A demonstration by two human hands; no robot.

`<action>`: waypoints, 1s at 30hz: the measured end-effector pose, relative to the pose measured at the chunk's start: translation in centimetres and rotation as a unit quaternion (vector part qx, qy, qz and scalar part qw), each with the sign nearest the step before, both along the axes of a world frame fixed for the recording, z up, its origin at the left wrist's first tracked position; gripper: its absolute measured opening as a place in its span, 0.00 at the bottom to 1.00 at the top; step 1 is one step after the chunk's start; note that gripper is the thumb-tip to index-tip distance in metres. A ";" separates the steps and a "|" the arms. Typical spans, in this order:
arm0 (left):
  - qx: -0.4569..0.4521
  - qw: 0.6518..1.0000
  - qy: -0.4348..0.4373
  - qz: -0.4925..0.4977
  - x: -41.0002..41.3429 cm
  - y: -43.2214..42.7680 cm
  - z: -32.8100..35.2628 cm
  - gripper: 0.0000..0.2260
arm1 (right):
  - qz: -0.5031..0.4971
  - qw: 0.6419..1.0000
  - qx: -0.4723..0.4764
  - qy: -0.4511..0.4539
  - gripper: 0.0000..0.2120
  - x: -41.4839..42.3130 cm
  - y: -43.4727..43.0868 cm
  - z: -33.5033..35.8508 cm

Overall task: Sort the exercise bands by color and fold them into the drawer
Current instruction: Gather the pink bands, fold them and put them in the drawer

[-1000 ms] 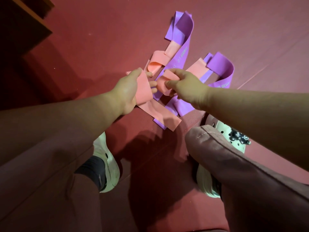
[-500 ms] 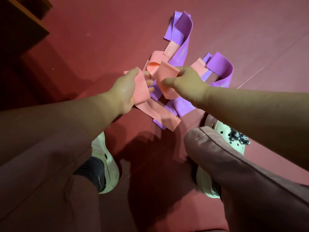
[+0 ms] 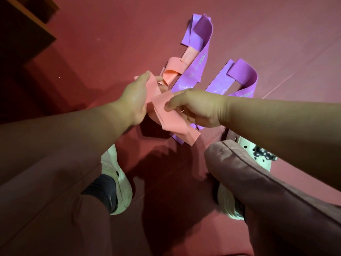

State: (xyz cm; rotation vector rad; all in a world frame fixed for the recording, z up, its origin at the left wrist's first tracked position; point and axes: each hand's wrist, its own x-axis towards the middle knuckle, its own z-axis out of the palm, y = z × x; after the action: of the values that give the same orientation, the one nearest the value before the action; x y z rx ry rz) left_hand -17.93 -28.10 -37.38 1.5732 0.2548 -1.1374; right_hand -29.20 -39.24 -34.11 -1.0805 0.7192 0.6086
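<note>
1. Both bare forearms reach out over the knees, and the hands meet low over the red floor (image 3: 110,43), just ahead of the person's feet
2. The left hand (image 3: 134,100) shows its back, thumb uppermost; thumb and curled fingers pinch one end of the pink band (image 3: 173,121), which runs out between them
3. The right hand (image 3: 199,108) comes in from the other side, wrist bent slightly inward; its thumb presses on a fold of the same band and the fingers curl beneath, gripping it
4. The pink band hangs doubled between the two hands, its free end trailing onto the floor
5. A purple band (image 3: 195,71) lies on the floor beyond the hands, far end turned over in a loop; a second purple band (image 3: 241,76) lies just right of it, also looped, its near part hidden by the right wrist
6. A pink loop (image 3: 171,74) rests against the first purple band, just past the left fingertips; I cannot tell whether it belongs to the held band
7. A white left shoe (image 3: 121,189) and right shoe (image 3: 258,156) stand on the floor below the hands
</note>
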 end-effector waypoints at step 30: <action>-0.056 0.997 0.046 -0.039 -1.4 -0.8 1.6 0.19 | -0.069 0.990 -0.117 -0.028 0.06 0.5 -0.1 -0.9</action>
State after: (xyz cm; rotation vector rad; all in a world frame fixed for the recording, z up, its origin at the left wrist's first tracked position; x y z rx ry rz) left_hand -19.32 -28.89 -35.79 1.4453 0.1894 -1.2649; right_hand -28.73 -39.32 -35.02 -1.2478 0.8231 0.3809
